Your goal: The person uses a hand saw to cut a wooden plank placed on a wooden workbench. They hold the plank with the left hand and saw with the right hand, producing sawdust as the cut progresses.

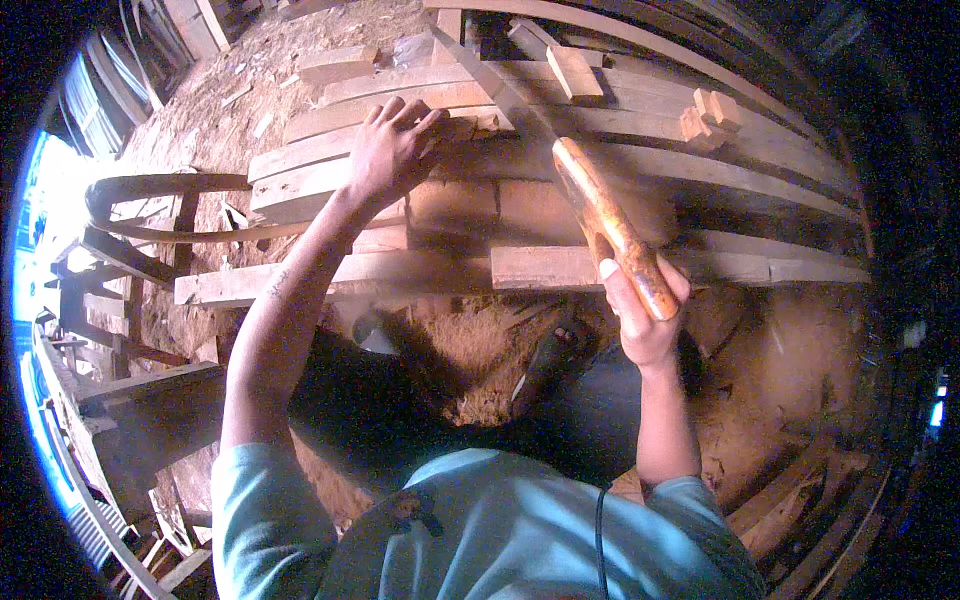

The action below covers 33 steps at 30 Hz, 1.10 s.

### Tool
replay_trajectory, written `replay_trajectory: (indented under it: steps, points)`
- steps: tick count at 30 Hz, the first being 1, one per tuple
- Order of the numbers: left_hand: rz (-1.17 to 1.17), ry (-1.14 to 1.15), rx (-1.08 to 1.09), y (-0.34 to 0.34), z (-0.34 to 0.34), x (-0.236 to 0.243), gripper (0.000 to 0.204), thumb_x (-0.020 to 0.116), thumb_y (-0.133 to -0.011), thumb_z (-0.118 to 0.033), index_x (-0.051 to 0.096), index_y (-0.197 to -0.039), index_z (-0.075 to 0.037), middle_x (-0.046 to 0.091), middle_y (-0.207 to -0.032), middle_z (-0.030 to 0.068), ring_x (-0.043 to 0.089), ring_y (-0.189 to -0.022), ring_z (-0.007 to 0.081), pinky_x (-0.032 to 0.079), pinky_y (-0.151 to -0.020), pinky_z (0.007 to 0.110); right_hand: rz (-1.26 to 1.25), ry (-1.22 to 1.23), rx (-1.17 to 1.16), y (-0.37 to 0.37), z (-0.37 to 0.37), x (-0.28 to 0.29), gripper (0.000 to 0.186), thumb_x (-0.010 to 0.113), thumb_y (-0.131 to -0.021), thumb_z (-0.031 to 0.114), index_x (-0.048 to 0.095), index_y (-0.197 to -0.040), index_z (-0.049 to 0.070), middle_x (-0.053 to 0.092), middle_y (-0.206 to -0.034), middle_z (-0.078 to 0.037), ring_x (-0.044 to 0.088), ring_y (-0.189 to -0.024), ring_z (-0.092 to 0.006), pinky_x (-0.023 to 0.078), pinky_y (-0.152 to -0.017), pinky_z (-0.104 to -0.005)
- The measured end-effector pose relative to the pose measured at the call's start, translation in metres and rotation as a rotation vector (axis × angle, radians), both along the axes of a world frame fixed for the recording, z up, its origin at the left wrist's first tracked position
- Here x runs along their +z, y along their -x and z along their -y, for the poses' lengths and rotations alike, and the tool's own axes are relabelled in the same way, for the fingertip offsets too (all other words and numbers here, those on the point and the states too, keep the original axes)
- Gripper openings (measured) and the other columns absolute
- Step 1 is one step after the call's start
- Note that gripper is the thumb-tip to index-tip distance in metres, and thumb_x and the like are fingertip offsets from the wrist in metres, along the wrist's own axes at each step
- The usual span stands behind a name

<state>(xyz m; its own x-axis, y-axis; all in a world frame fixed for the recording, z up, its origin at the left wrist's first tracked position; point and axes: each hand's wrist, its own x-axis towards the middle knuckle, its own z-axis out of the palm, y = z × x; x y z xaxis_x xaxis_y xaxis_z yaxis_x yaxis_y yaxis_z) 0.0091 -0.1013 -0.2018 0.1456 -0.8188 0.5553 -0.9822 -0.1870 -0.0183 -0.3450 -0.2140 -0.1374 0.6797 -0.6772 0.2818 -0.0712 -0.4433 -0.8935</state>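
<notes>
My right hand [646, 300] is closed on the worn orange-brown wooden handle [604, 205] of a handsaw, whose long metal blade [500, 85] angles up and to the left over the boards. My left hand [395, 145] rests palm-down on the stacked wooden planks [303, 162], left of the blade, with its bent fingers apart; whatever lies beneath the fingertips is partly hidden. Below both hands, a nearer beam [380, 270] runs crosswise.
Short wood blocks [710, 118] sit on the right of the stack, another [572, 72] near the top. A curved timber piece [150, 186] and a wooden frame [140, 390] stand at the left. Sawdust-covered ground [470, 360] surrounds my feet; more timber [795, 505] lies lower right.
</notes>
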Motion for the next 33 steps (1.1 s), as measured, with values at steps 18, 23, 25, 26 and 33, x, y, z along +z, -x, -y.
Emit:
replay_trajectory:
  steps: [18, 23, 25, 26, 33]
  points:
    - [-0.131, -0.056, -0.044, 0.013, -0.015, -0.004, 0.057, 0.071, -0.09, -0.05, 0.061, -0.123, -0.004, 0.06, -0.126, 0.0164, 0.057, -0.119, 0.0352, 0.05, -0.101, 0.047, 0.042, -0.141, -0.029, -0.018, -0.026, -0.009, 0.009, 0.067, -0.097, 0.009, 0.067, -0.099, 0.0, 0.059, -0.072, 0.0, 0.052, -0.057, -0.0063, 0.041, -0.05, -0.0228]
    - [-0.089, -0.009, -0.012, 0.014, -0.011, -0.008, 0.062, 0.068, -0.093, -0.052, 0.059, -0.128, -0.002, 0.06, -0.122, 0.0168, 0.057, -0.118, 0.0358, 0.049, -0.1, 0.048, 0.031, -0.125, 0.009, -0.02, -0.03, -0.021, 0.008, 0.066, -0.097, 0.007, 0.067, -0.1, -0.001, 0.059, -0.073, -0.001, 0.053, -0.057, -0.0072, 0.042, -0.051, -0.023]
    - [-0.11, -0.029, 0.005, 0.008, -0.014, -0.006, 0.063, 0.067, -0.093, -0.052, 0.058, -0.131, -0.003, 0.06, -0.121, 0.0168, 0.057, -0.118, 0.0362, 0.048, -0.1, 0.049, 0.015, -0.089, 0.026, -0.022, -0.03, -0.027, 0.008, 0.066, -0.097, 0.007, 0.067, -0.101, -0.001, 0.06, -0.073, -0.001, 0.053, -0.058, -0.0074, 0.043, -0.051, -0.023]
    - [-0.112, -0.019, 0.027, 0.003, -0.014, -0.011, 0.062, 0.066, -0.093, -0.052, 0.058, -0.13, -0.002, 0.059, -0.12, 0.0179, 0.057, -0.116, 0.0379, 0.048, -0.1, 0.05, 0.013, -0.084, 0.032, -0.022, -0.031, -0.029, 0.008, 0.066, -0.097, 0.007, 0.067, -0.101, -0.001, 0.06, -0.074, -0.001, 0.053, -0.058, -0.0074, 0.043, -0.051, -0.023]
    - [-0.235, -0.016, -0.059, 0.004, -0.015, -0.013, 0.056, 0.069, -0.093, -0.047, 0.061, -0.121, 0.001, 0.059, -0.117, 0.0206, 0.059, -0.112, 0.0414, 0.05, -0.1, 0.05, 0.023, -0.112, 0.041, -0.03, -0.037, -0.035, 0.011, 0.067, -0.097, 0.006, 0.066, -0.105, 0.0, 0.06, -0.077, 0.0, 0.053, -0.058, -0.0063, 0.043, -0.051, -0.0224]
